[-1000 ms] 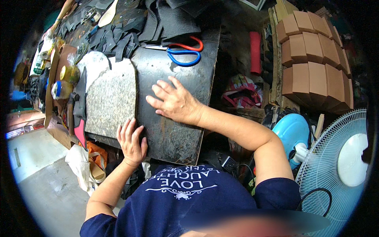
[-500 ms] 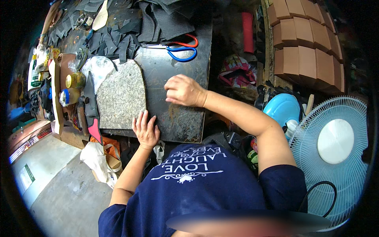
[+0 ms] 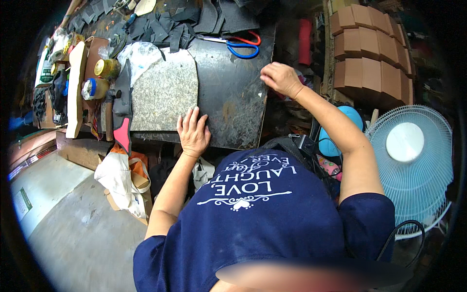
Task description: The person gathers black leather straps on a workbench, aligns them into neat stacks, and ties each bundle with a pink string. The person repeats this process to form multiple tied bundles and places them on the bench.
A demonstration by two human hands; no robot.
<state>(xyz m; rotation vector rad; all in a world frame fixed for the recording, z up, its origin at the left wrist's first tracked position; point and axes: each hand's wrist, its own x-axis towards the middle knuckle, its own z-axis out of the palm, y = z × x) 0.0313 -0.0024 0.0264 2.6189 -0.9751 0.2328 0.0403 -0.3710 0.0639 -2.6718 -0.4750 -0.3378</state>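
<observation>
From the head view the left hand [image 3: 193, 132] lies flat, grasping nothing, on the dark sheet [image 3: 233, 95] beside the grey slab [image 3: 165, 92]; the right hand [image 3: 279, 78] has slid from mid-sheet to its right edge, fingers curled there, so the sheet seems about to shift.

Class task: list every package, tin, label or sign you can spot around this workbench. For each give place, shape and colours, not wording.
Round tin, bench's left: yellow lid.
Second tin, just below: white and blue top.
Green and white packet, far left edge.
Small green sign, on the floor, lower left.
Stacked brown cardboard boxes, upper right.
</observation>
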